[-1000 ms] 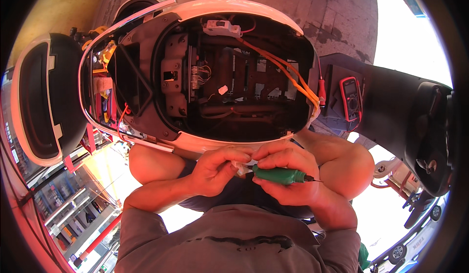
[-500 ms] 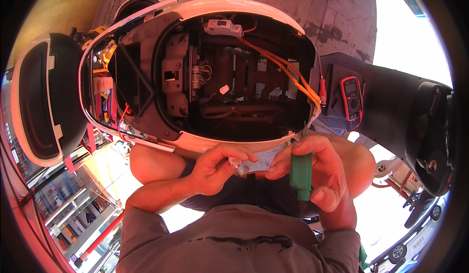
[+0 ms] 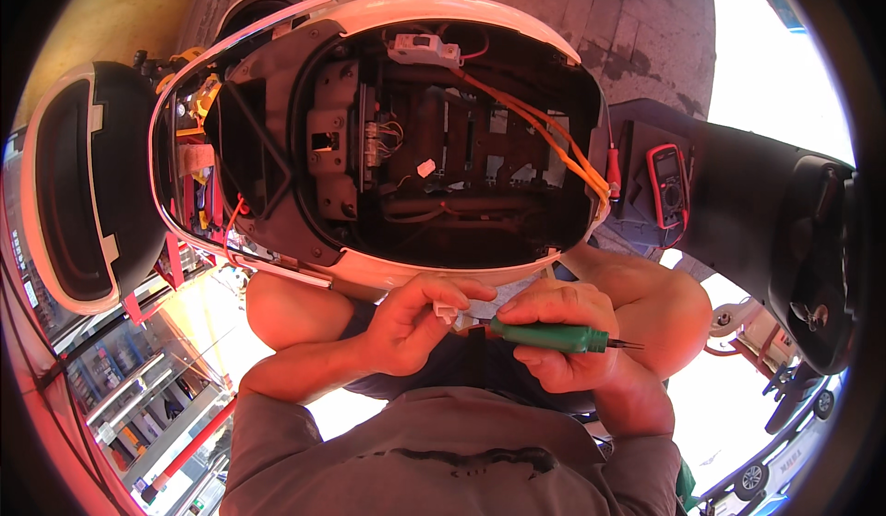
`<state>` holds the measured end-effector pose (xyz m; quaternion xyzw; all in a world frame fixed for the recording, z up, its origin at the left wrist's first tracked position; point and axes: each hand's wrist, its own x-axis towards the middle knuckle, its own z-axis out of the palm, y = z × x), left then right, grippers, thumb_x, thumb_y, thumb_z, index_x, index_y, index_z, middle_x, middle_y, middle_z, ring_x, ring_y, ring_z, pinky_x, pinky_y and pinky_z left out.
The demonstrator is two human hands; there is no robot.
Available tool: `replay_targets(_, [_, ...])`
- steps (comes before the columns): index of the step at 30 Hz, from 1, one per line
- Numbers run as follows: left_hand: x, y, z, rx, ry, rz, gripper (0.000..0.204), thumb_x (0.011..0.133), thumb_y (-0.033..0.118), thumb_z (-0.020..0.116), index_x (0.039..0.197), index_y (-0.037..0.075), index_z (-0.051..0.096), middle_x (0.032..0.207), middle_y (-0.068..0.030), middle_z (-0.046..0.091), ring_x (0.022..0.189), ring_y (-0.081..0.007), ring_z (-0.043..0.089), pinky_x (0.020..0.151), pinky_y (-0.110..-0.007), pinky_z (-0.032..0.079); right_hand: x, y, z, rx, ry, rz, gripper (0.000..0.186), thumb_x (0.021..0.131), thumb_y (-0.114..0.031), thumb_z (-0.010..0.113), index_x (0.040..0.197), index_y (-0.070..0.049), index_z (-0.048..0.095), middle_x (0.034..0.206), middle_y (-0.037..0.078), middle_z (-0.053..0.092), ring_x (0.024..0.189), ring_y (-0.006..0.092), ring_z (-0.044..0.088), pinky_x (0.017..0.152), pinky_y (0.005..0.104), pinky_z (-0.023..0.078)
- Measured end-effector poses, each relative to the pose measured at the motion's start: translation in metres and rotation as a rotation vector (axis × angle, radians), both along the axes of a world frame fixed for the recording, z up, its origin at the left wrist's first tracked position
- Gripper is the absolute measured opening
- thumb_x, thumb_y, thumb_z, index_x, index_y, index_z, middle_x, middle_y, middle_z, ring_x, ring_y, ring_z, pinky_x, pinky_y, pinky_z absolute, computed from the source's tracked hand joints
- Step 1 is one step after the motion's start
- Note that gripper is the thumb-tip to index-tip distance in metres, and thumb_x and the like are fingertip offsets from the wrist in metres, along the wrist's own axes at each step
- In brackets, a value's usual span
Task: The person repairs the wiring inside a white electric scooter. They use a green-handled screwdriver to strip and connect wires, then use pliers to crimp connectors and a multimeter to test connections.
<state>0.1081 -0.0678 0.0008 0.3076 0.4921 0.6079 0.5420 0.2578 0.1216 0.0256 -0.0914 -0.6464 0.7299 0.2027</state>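
Note:
My left hand [image 3: 413, 324] is closed, pinching a small white plug connector [image 3: 445, 312] between thumb and fingers. A green-handled pick tool [image 3: 556, 336] lies nearly level in my right hand [image 3: 570, 311], whose fingers and thumb are wrapped round it. Thin dark prongs stick out of its right end; its left end points at the connector, and I cannot tell whether they touch. Both hands are above my lap, just in front of an open scooter body [image 3: 443, 270]. Inside that body lies another white connector [image 3: 425, 168] on a thin wire.
A circuit breaker [image 3: 423, 50] with orange cables [image 3: 526, 110] sits at the far rim of the scooter opening. To the right, a red screwdriver [image 3: 614, 167] and a red-edged multimeter [image 3: 668, 186] rest on the scooter's dark panel. The dark seat [image 3: 78, 188] stands at far left.
My right hand has turned the green tool from upright to nearly level and brought its end toward the connector. My left hand has hardly moved.

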Motion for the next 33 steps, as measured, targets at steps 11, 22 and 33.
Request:
replay_targets(11, [0.001, -0.001, -0.004, 0.027, 0.077, -0.019, 0.023, 0.102, -0.003, 0.043, 0.123, 0.001, 0.053, 0.137, -0.0218, 0.058, 0.111, -0.0173, 0.062, 0.094, -0.030, 0.050, -0.008, -0.009, -0.005, 0.184, -0.011, -0.040, 0.029, 0.075, -0.005, 0.083, 0.100, -0.001, 0.069, 0.082, 0.010, 0.073, 0.069, 0.0242, 0.072, 0.061, 0.0309, 0.055])
replay_targets(22, [0.004, 0.002, -0.006, 0.042, 0.169, -0.001, 0.023, 0.102, -0.003, 0.045, 0.123, 0.001, 0.054, 0.132, -0.0220, 0.061, 0.104, -0.0185, 0.064, 0.090, -0.031, 0.051, -0.009, -0.014, 0.003, 0.186, -0.127, -0.076, 0.028, 0.078, -0.005, 0.082, 0.101, 0.000, 0.067, 0.080, 0.009, 0.074, 0.067, 0.0212, 0.073, 0.059, 0.0273, 0.055])
replay_targets(33, [0.004, -0.002, -0.011, 0.018, 0.427, 0.008, 0.025, 0.099, -0.002, 0.050, 0.124, 0.002, 0.053, 0.129, -0.0231, 0.063, 0.110, -0.0294, 0.065, 0.093, -0.039, 0.051, -0.009, -0.030, -0.001, 0.102, -0.192, -0.174, 0.025, 0.081, -0.009, 0.083, 0.098, -0.001, 0.066, 0.079, 0.013, 0.072, 0.065, 0.0254, 0.073, 0.055, 0.0296, 0.054])
